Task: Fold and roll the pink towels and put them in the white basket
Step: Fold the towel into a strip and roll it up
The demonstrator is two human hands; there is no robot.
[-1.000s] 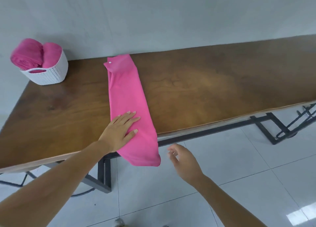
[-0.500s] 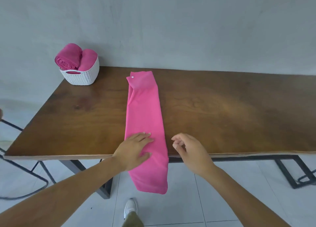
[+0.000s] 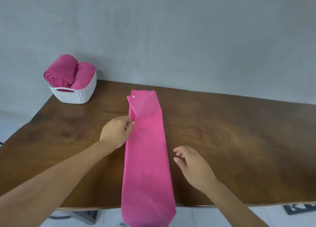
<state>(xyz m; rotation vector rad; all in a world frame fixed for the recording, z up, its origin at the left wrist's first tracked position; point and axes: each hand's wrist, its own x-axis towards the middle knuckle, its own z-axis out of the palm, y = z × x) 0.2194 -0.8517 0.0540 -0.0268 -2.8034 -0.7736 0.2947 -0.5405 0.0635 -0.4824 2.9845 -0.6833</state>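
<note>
Since half a second ago the left hand has lifted off the flat of the towel and gone farther up to its left edge, while the right hand has come in over the worktop just right of the cloth. From the head view, the towel lies as a long folded strip running from near the back of the worktop to the front, its near end hanging over the front edge, with a small white dot at its far left corner. The left grip seems to pinch the edge fold, though the fingertips are blurred. The right grip is released, fingers loosely curled and holding nothing. At the far left corner stands the white basket, against the grey wall, with two rolled towels in it, side by side.
</note>
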